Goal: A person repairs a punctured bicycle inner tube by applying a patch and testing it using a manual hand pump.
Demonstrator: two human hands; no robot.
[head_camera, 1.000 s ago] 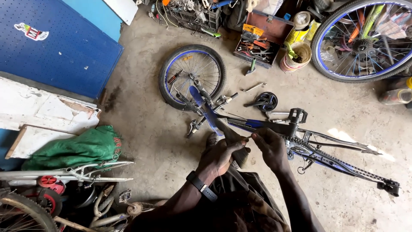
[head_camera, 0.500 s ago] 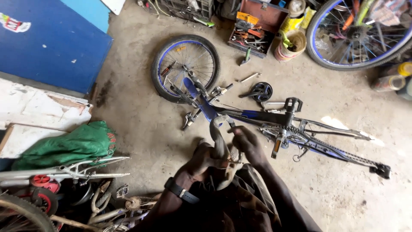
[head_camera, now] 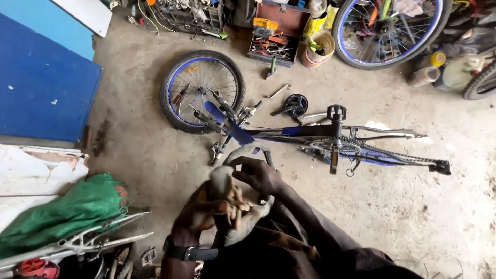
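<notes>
Head view: both hands work low at centre, above the concrete floor (head_camera: 155, 155). Left hand (head_camera: 204, 212) has its fingers clenched round a grey, worn, curved part (head_camera: 243, 219), possibly a saddle or pad; I cannot tell which. Right hand (head_camera: 258, 175) grips its upper end, fingers curled over. It looks light, slightly flexible and grimy, best held at both ends. A stripped blue bicycle frame (head_camera: 310, 132) lies just beyond, with a loose front wheel (head_camera: 201, 90) attached near the fork.
</notes>
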